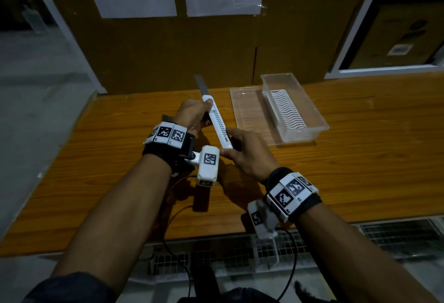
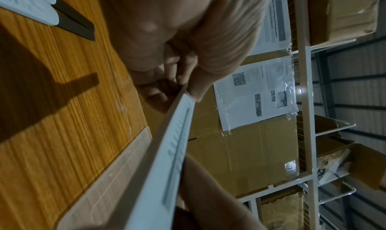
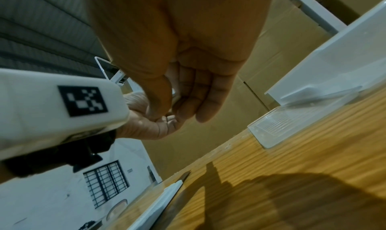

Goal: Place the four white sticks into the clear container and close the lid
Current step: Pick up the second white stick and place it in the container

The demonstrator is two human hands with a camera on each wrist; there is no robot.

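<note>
A white stick with a dark zigzag pattern hangs above the wooden table, slanting from far left to near right. My left hand grips its far end, and my right hand pinches its near end between thumb and fingers. In the left wrist view the stick runs down from my fingertips. The clear container stands open to the right, with white sticks lying flat inside. Its clear lid lies flat on the table against the container's left side.
Another white stick lies on the table under my hands, beside a dark grey strip that pokes out past my left hand. Cardboard boxes with taped papers form a wall behind the table. The table's near edge is close to my forearms.
</note>
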